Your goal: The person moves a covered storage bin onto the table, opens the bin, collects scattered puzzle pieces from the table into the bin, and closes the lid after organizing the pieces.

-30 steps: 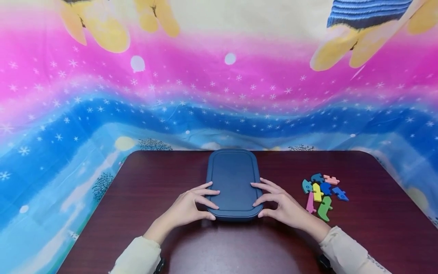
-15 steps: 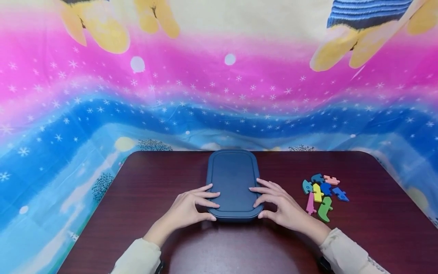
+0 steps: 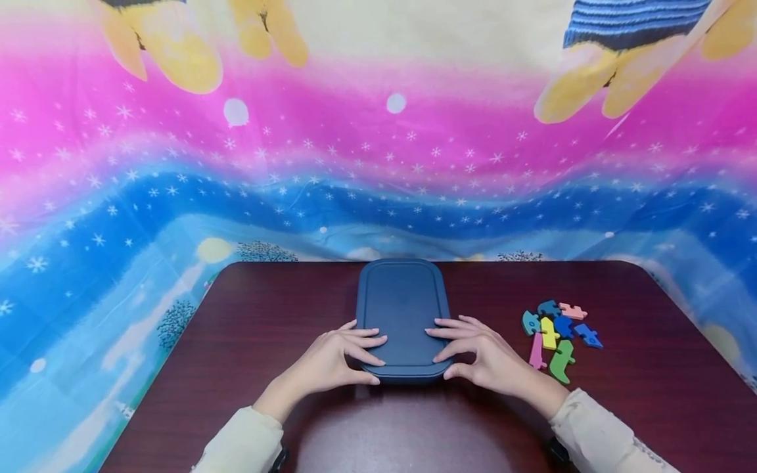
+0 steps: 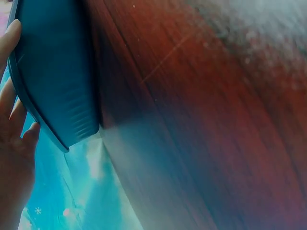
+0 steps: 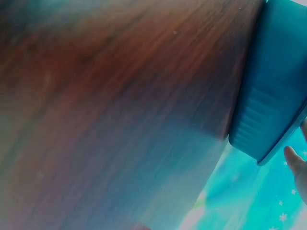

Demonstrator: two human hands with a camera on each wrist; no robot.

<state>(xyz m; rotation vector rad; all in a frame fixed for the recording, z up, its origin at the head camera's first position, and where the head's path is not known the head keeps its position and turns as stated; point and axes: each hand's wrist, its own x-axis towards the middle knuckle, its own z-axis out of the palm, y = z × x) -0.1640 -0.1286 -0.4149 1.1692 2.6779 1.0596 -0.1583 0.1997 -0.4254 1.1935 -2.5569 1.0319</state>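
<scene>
A dark blue lidded box [image 3: 405, 309] lies flat at the back middle of the table, its lid on. My left hand [image 3: 331, 358] rests on its near left corner, fingers spread over the lid and the thumb at the front rim. On the opposite corner, my right hand [image 3: 481, 351] touches the lid with extended fingers, its thumb close to the front edge. The left wrist view shows the box's ribbed side wall [image 4: 62, 91], with fingers [image 4: 12, 38] along the rim. In the right wrist view only a bit of the right hand [image 5: 300, 167] shows beside the box.
Several coloured puzzle pieces [image 3: 549, 332] lie in a loose group right of the right hand. A dark red-brown wooden table [image 3: 408, 433] bears everything. Behind it hangs a printed cloth [image 3: 355, 151] in pink and blue with snowflakes.
Both hands' fingers have slid slightly inward over the lid, and the right fingers have shifted their places. The box and puzzle pieces have stayed where they were.
</scene>
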